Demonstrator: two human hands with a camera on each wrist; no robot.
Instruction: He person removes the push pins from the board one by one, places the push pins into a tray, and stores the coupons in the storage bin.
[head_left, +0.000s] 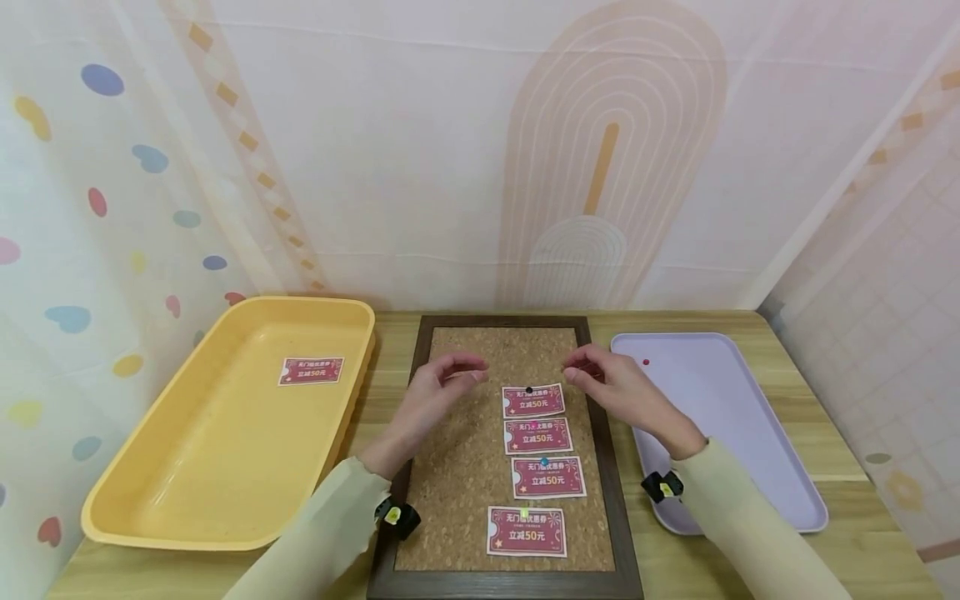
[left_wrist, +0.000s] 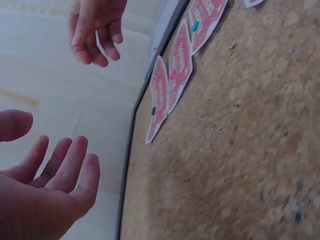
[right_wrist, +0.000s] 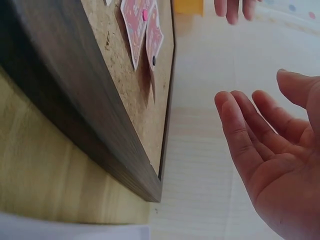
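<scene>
Both hands hover over the upper part of a framed cork board (head_left: 457, 517), one on each side of the top coupon. My left hand (head_left: 442, 387) has relaxed fingers and holds nothing; the left wrist view shows a gap between its thumb and fingers. My right hand (head_left: 618, 387), near the board's right frame, also holds nothing, its fingers loosely bent. Several red coupons run down the board: the top coupon (head_left: 534, 403) bears a black pushpin (head_left: 529, 390), the one under it a pink pushpin (head_left: 533, 426), then a blue pushpin (head_left: 544, 461), and the lowest coupon (head_left: 527, 537) a yellow-green pushpin (head_left: 524, 512).
On the left stands a yellow tray (head_left: 225, 533) with one coupon (head_left: 311, 372) in it. A lilac tray (head_left: 735, 433) lies to the right, with a red pushpin (head_left: 647, 362) near its upper left corner. Behind the wooden table hangs a patterned curtain (head_left: 420, 167).
</scene>
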